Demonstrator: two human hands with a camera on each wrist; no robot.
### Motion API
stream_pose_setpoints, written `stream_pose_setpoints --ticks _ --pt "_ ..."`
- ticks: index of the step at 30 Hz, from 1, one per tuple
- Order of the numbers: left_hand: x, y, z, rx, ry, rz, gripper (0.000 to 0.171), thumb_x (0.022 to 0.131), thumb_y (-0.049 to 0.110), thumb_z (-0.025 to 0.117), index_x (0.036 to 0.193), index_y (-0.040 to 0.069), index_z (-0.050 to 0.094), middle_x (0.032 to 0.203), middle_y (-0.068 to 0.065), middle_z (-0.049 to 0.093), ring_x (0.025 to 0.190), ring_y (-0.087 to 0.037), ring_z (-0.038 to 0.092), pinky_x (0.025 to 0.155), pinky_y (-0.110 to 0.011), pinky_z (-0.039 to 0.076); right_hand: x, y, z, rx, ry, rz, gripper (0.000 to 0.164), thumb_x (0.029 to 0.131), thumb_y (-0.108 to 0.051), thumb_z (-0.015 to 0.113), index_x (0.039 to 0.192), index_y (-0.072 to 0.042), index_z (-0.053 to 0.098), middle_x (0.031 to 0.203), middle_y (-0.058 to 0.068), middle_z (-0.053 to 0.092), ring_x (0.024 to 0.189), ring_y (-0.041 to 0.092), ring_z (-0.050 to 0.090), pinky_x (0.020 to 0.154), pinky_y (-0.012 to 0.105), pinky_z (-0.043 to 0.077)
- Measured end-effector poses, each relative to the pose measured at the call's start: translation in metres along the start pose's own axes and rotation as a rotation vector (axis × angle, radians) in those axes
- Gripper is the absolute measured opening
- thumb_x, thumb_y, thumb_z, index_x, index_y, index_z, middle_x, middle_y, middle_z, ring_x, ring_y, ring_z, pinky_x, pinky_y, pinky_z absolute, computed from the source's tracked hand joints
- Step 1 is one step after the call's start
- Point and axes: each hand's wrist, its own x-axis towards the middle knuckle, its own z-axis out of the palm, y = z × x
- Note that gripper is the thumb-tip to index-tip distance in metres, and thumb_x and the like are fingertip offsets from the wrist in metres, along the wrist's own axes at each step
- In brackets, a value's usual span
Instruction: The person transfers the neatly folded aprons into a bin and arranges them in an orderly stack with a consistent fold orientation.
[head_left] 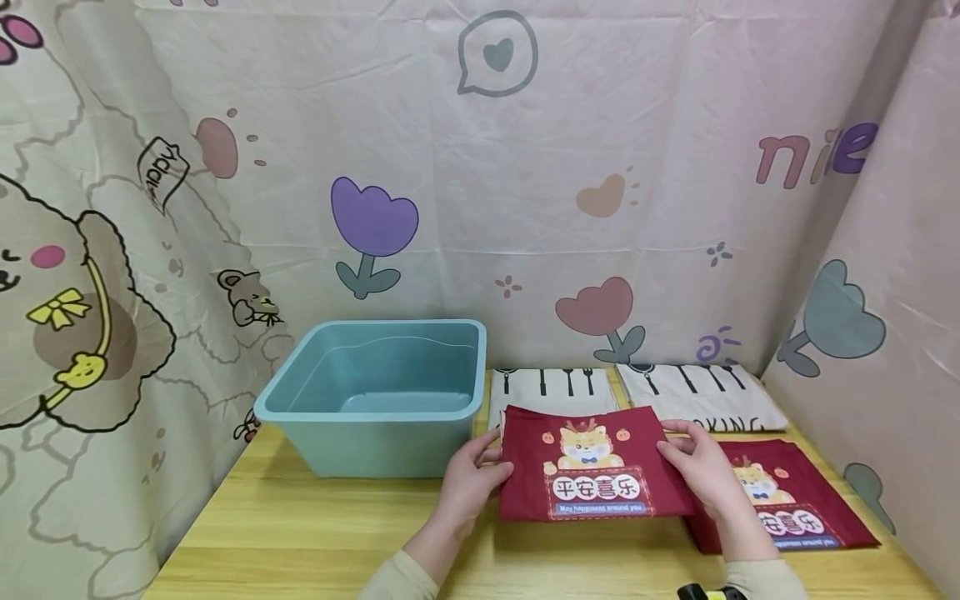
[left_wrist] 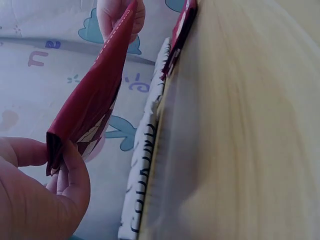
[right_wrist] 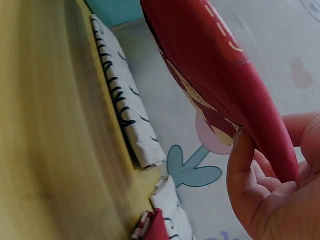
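Note:
A folded dark-red cloth [head_left: 596, 462], printed with a cartoon dog and white lettering, is held up above the table. My left hand [head_left: 468, 482] pinches its left edge, thumb in front and fingers behind. At the opposite edge my right hand [head_left: 703, 467] grips it the same way. Both wrist views show the cloth [left_wrist: 95, 95] as a thin folded layer, raised off the wood, between thumb and fingers. A second folded red cloth [head_left: 813, 475] with the same print lies on the table at the right, partly hidden by my right hand and forearm.
A blue-green plastic bin [head_left: 367, 446] stands to the left, with nothing visible inside. Two folded white cloths with black utensil prints, a left one [head_left: 555, 392] and a right one [head_left: 705, 396], lie along the back. A patterned curtain [head_left: 465, 167] hangs behind the wooden table [head_left: 315, 542].

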Motion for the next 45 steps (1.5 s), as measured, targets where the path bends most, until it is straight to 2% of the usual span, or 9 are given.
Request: stream_pose_setpoints --ticks 4,9,18,25,29,32,37,42,45 --pt "-0.001 0.009 0.005 -0.021 -0.003 0.003 0.061 0.086 -0.002 0.069 0.143 0.000 0.049 0.105 -0.011 0.067 0.080 -0.019 0.067 0.070 -0.036 0.059 -0.001 -0.004 -0.007 0.014 0.009 -0.010 0.046 0.101 -0.013 0.057 0.139 0.007 0.039 0.113 0.027 0.063 0.079 0.016 0.064 0.065 0.030 0.056" --pt "-0.002 0.020 0.011 -0.041 -0.020 0.025 0.061 0.086 -0.003 0.068 0.143 -0.001 0.049 0.104 -0.012 0.066 0.079 -0.018 0.066 0.070 -0.035 0.059 -0.002 -0.010 -0.017 0.053 0.014 -0.028 0.048 0.101 -0.013 0.057 0.140 0.006 0.037 0.107 0.019 0.065 0.074 0.012 0.065 0.064 0.030 0.058" --pt "-0.005 0.043 0.018 -0.092 -0.034 0.059 0.061 0.087 -0.003 0.069 0.144 0.001 0.049 0.104 -0.011 0.064 0.076 -0.014 0.063 0.066 -0.031 0.056 -0.004 -0.021 -0.035 0.097 -0.012 -0.001 0.057 0.101 -0.023 0.057 0.146 0.001 0.033 0.116 0.019 0.060 0.082 0.012 0.066 0.069 0.036 0.060" --pt "-0.010 0.059 0.020 -0.116 -0.051 0.098 0.061 0.087 -0.004 0.069 0.144 0.001 0.049 0.103 -0.012 0.064 0.079 -0.015 0.064 0.067 -0.031 0.057 -0.004 -0.027 -0.045 0.200 -0.032 -0.051 0.055 0.101 -0.020 0.057 0.144 0.003 0.032 0.098 -0.007 0.061 0.082 0.006 0.065 0.070 0.033 0.060" --pt "-0.010 0.067 0.018 -0.145 -0.070 0.121 0.059 0.087 -0.005 0.067 0.143 0.001 0.050 0.104 -0.013 0.064 0.081 -0.016 0.065 0.069 -0.032 0.058 -0.003 -0.030 -0.047 0.267 -0.043 -0.097 0.042 0.101 -0.018 0.058 0.136 -0.003 0.041 0.094 -0.013 0.061 0.082 0.006 0.066 0.069 0.032 0.059" --pt "-0.009 0.072 0.014 -0.159 -0.081 0.137 0.058 0.088 -0.006 0.066 0.143 0.003 0.050 0.106 -0.014 0.063 0.083 -0.016 0.065 0.070 -0.032 0.059 -0.003 -0.032 -0.047 0.330 -0.052 -0.116 0.032 0.100 -0.016 0.060 0.129 -0.013 0.048 0.093 -0.012 0.063 0.082 0.007 0.066 0.068 0.032 0.060" --pt "-0.009 0.082 0.007 -0.159 -0.083 0.146 0.058 0.089 -0.005 0.067 0.144 0.007 0.051 0.108 -0.014 0.061 0.086 -0.017 0.064 0.073 -0.035 0.059 -0.002 -0.037 -0.043 0.441 -0.069 -0.148 0.026 0.099 -0.011 0.059 0.122 -0.022 0.053 0.093 -0.009 0.065 0.081 0.009 0.068 0.066 0.032 0.060" --pt "-0.009 0.092 -0.004 -0.133 -0.072 0.167 0.058 0.089 -0.003 0.068 0.144 0.009 0.052 0.112 -0.016 0.060 0.088 -0.019 0.064 0.077 -0.039 0.059 -0.001 -0.045 -0.034 0.488 -0.063 -0.168 0.028 0.099 -0.010 0.060 0.123 -0.023 0.053 0.094 -0.010 0.065 0.083 0.009 0.068 0.067 0.031 0.059" --pt "-0.009 0.097 -0.013 -0.106 -0.055 0.191 0.058 0.089 -0.003 0.068 0.143 0.010 0.052 0.113 -0.017 0.060 0.090 -0.021 0.064 0.076 -0.039 0.059 0.001 -0.053 -0.026 0.496 -0.058 -0.188 0.031 0.099 -0.009 0.060 0.129 -0.015 0.051 0.095 -0.009 0.066 0.083 0.009 0.068 0.067 0.031 0.059"
